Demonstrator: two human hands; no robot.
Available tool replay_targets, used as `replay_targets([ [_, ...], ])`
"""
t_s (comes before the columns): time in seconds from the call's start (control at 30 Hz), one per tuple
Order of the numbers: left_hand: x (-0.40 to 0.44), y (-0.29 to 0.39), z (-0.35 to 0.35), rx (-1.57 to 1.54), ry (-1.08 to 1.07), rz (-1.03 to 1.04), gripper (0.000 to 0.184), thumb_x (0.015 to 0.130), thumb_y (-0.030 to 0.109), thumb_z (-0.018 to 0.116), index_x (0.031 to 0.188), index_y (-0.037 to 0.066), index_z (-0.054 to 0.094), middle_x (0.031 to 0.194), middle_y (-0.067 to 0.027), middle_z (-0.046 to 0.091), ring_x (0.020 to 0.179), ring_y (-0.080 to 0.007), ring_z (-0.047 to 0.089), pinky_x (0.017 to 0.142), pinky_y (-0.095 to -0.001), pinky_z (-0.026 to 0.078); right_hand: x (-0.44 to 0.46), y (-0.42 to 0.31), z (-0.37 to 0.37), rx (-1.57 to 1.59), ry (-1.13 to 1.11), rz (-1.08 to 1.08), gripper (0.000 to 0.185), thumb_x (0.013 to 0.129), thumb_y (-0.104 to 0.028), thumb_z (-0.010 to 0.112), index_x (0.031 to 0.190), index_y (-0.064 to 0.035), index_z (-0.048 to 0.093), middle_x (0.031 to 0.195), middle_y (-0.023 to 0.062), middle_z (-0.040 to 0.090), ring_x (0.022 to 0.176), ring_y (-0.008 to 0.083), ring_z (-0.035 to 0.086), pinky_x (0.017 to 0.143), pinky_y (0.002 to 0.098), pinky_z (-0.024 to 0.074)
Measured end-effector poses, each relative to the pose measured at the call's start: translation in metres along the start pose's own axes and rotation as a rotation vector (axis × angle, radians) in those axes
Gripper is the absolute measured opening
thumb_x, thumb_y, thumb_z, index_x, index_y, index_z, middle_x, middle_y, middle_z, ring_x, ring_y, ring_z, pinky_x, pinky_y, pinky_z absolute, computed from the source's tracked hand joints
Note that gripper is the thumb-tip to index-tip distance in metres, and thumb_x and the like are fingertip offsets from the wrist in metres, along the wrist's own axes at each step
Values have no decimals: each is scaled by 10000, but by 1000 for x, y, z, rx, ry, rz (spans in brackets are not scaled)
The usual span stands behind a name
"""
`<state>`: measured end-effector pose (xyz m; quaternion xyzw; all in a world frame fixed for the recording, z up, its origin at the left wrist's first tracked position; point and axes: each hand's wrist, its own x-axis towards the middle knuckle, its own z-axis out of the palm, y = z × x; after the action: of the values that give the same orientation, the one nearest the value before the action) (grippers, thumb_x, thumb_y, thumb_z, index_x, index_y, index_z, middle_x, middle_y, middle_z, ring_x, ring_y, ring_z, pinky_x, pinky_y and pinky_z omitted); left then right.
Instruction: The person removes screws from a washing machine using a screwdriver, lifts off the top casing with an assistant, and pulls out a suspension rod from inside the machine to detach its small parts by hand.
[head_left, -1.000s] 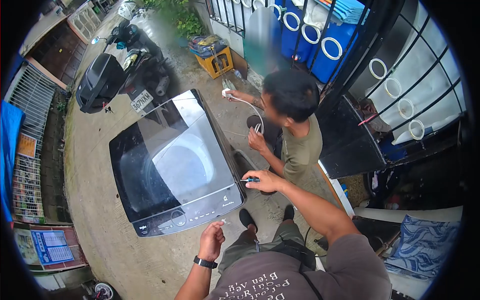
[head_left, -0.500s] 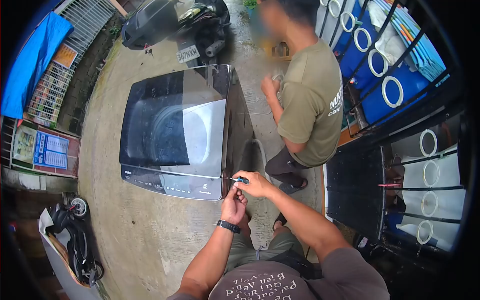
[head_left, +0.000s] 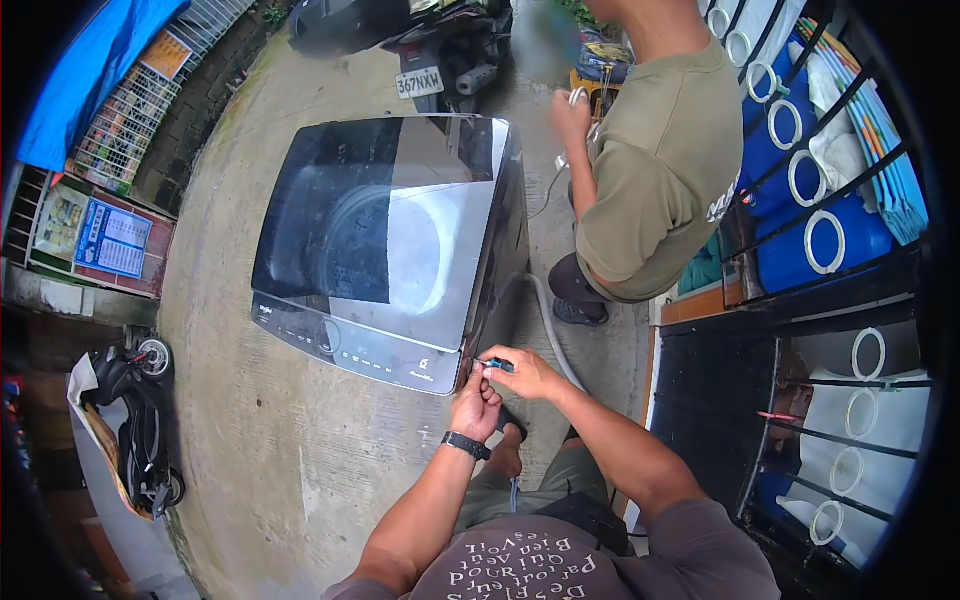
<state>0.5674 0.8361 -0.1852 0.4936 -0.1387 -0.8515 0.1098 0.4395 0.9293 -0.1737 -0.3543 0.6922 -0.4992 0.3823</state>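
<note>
A top-load washing machine (head_left: 370, 345) with a dark glass lid (head_left: 320, 230) stands in front of me, its lid down. At its near right corner my right hand (head_left: 525, 373) is closed around the teal and black handle of a screwdriver (head_left: 499, 366). The screwdriver's shaft points left toward the machine's side, just below the lid's corner. My left hand (head_left: 476, 408), with a black watch (head_left: 466, 445) on the wrist, is closed right beside the tip, thumb and finger pinched. What those fingertips pinch is too small to make out.
A person in an olive shirt (head_left: 660, 170) stands to the right, a white cord (head_left: 577, 97) in hand. A grey hose (head_left: 550, 325) runs behind the machine. Motorbikes (head_left: 450, 50) are parked ahead and at left. Black metal bars (head_left: 840, 385) line the right side.
My view has shifted, so the machine appears farther right. Both hands keep to the same corner with the screwdriver. The other person's hand has risen with the cord.
</note>
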Motion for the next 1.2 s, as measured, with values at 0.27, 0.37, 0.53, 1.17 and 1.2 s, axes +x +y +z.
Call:
replay_targets([
  [0.27, -2, -10, 10, -36, 73, 145, 181, 1006, 258, 669, 892, 140, 592, 667, 70, 422, 539, -48, 317, 488, -235, 255, -1, 13, 7, 104, -13, -21, 323, 938, -217, 691, 1228, -79, 658, 1129, 143, 730, 1046, 294, 706, 922, 387, 532],
  [0.37, 1, -12, 17, -42, 69, 216, 158, 1002, 236, 674, 908, 131, 603, 676, 67, 442, 533, -44, 322, 476, -231, 251, 0, 14, 5, 111, 4, 26, 333, 941, -214, 691, 1243, -82, 647, 1151, 146, 725, 1075, 297, 699, 941, 383, 528],
  [0.53, -3, -17, 18, -49, 104, 262, 129, 991, 222, 689, 940, 124, 622, 692, 71, 458, 534, -44, 328, 479, -225, 259, 4, 20, 2, 91, -28, -29, 343, 943, -220, 695, 1254, -86, 632, 1158, 154, 722, 1085, 302, 699, 941, 386, 530],
  [1.17, -56, 33, 24, 1722, 502, 1346, 611, 665, 233, 917, 1110, 22, 555, 1041, -131, 614, 1006, -347, 584, 875, -433, 476, 4, 29, 3, 131, -17, -104, 389, 935, -268, 696, 1273, -81, 647, 1108, 179, 728, 958, 311, 719, 809, 393, 559],
  [1.2, -56, 32, 26, 1740, 528, 1352, 620, 654, 238, 919, 1108, 26, 555, 1038, -127, 613, 1005, -344, 580, 878, -433, 471, 5, 29, 3, 132, -21, -110, 389, 935, -268, 696, 1273, -81, 647, 1108, 179, 728, 958, 311, 719, 809, 393, 559],
])
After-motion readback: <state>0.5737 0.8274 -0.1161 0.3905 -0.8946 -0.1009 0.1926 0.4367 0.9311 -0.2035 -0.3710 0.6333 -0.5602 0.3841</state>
